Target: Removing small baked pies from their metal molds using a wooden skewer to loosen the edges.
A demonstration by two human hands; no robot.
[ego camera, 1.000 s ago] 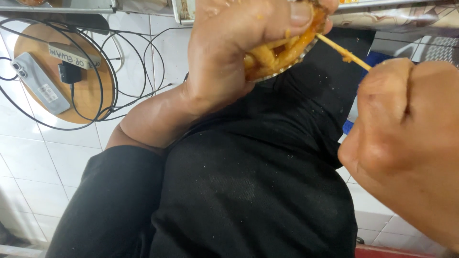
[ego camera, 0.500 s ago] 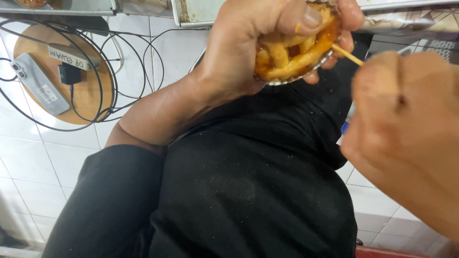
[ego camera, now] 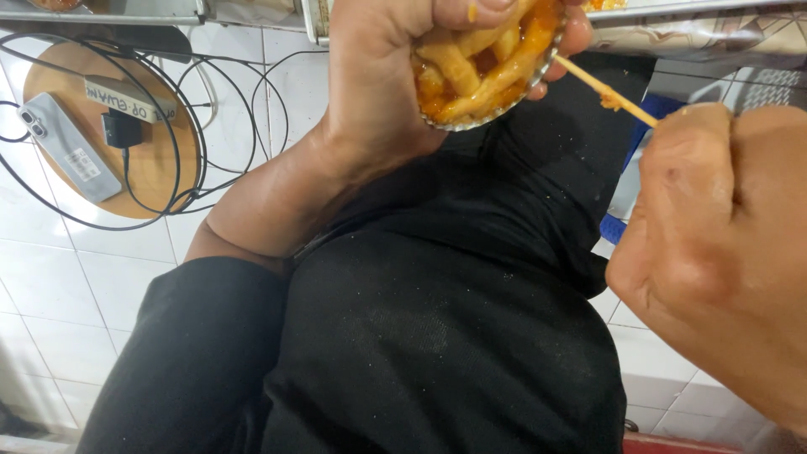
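- Foil cup (ego camera: pixel 492 113) at top centre, tilted toward the camera, rim facing down and right; filled with pale strips (ego camera: pixel 471 63) in orange sauce.
- Clasped from the left and above by the left hand (ego camera: pixel 382 80), fingers wrapped round the cup's wall, thumb tip (ego camera: pixel 483 8) over the upper rim, fingertips (ego camera: pixel 576 38) showing at the far right edge.
- Thin stick (ego camera: pixel 605 91) touching the cup's right rim, long axis running from there down and to the right, with a speck of sauce partway along.
- Far end of the stick vanishing into the right hand (ego camera: pixel 723 252), clenched in a fist around it; exact pinch hidden behind the knuckles.
- Cup lying up and to the left of that fist, directly along the stick's line; stick tip at the rim, not clearly inside the food.
- Left hand already on the cup; right hand well apart, joined to it only by the stick.
- Below both, black trousers (ego camera: pixel 445 336) filling the middle.
- Off to the left, a round wooden board (ego camera: pixel 151 176) in a wire stand, carrying a phone (ego camera: pixel 67 155) and a black charger (ego camera: pixel 122 130), above white floor tiles (ego camera: pixel 50 277).
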